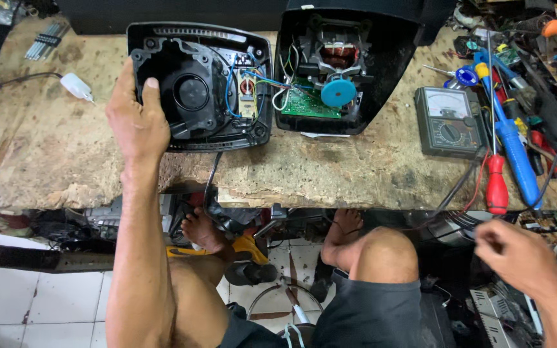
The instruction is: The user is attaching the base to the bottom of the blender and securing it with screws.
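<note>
Left hand [135,119] grips left edge of opened black housing half [201,87] on wooden bench [33,148]; motor half [336,71] stands just beside it, analogue meter [449,121] further right; right hand [517,254], loosely clenched and blurred, hangs below bench edge, holding nothing visible

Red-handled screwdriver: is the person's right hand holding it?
No: the red-handled screwdriver lies on the workbench, apart from the right hand.

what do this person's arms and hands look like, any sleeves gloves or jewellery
Both arms are bare to the edge of the picture, with no sleeves showing. The left hand wears no glove, ring or watch, and its thumbnail is short. The right hand is blurred but also looks ungloved, with no wristband visible. Nothing is strapped or taped to either forearm.
</note>
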